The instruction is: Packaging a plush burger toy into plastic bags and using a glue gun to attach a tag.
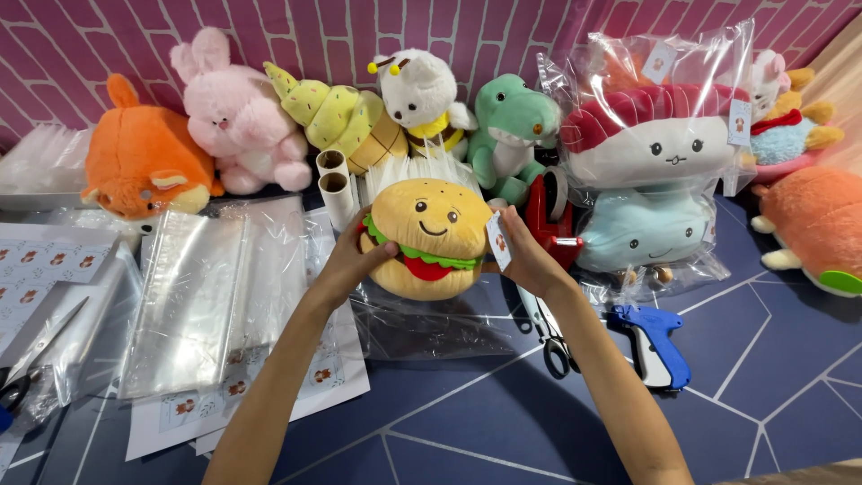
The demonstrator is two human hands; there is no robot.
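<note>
Fingers: left hand (346,267) wrapped round the burger plush (429,238) at its 9 o'clock; right hand (530,260) gripping its 3 o'clock side, pinching a small paper tag (498,241). Plush held at centre, above a clear bag (431,328).
Surface: dark blue table (772,359), pale lines.
Backdrop: pink brick wall (269,27), 12 o'clock.
Partly hidden: scissors (549,337) under right forearm; second pair (18,382) cut off, 8 o'clock.

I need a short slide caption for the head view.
Both hands, left hand and right hand, hold a burger plush above clear bags.
</note>
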